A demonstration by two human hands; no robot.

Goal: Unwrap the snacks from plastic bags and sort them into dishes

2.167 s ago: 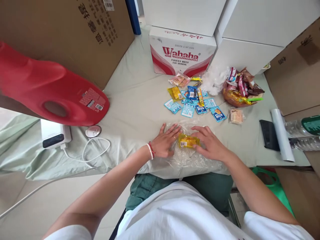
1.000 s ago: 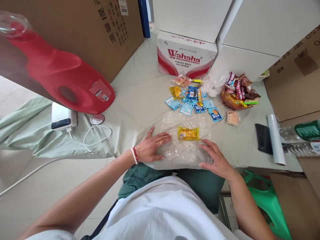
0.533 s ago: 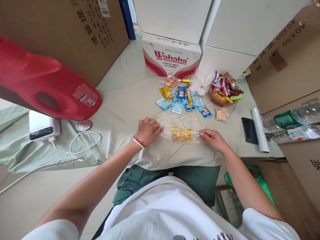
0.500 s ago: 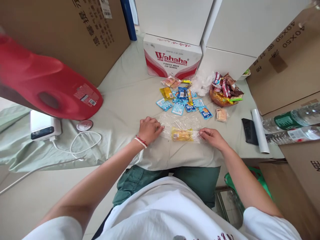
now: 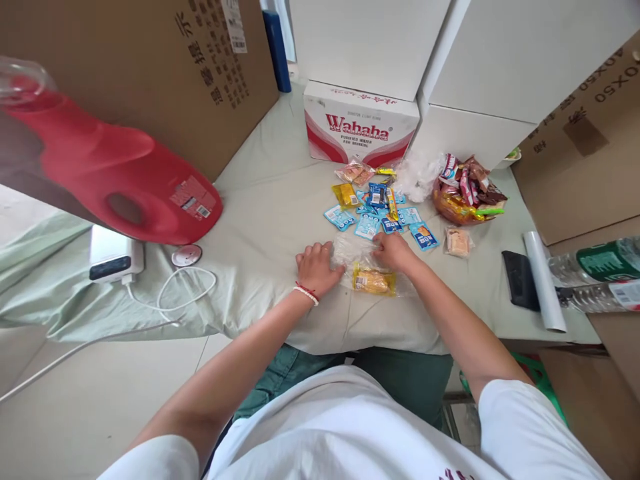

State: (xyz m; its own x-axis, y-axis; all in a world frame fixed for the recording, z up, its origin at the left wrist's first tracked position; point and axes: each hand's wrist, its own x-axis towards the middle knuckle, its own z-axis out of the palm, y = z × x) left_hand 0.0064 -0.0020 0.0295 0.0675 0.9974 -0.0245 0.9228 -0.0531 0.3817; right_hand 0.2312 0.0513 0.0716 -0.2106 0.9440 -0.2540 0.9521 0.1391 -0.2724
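A clear plastic bag (image 5: pixel 344 249) lies flat on the cloth in front of me. The yellow-wrapped snack packet (image 5: pixel 374 281) rests on or in it; I cannot tell which. My left hand (image 5: pixel 318 269) lies on the cloth at the bag's left edge, fingers apart and thumb touching the plastic. With fingers closed, my right hand (image 5: pixel 394 252) pinches the bag's upper part, just above the packet. Beyond it are several blue snack sachets (image 5: pixel 369 226), a yellow packet (image 5: pixel 346 195), and a dark blue packet (image 5: pixel 377 195).
A bowl of snacks (image 5: pixel 463 200) and a wrapped biscuit (image 5: pixel 457 242) sit to the right, near a phone (image 5: pixel 520 280), a white roll (image 5: pixel 545 283) and bottles (image 5: pixel 607 260). On the left are a red jug (image 5: pixel 135 180) and a power bank (image 5: pixel 115 253). A Wahaha box (image 5: pixel 360 127) stands behind.
My right hand has moved from the bag's right end to its upper side, above the snack packet. My left hand stays at the left edge. The view has shifted slightly.
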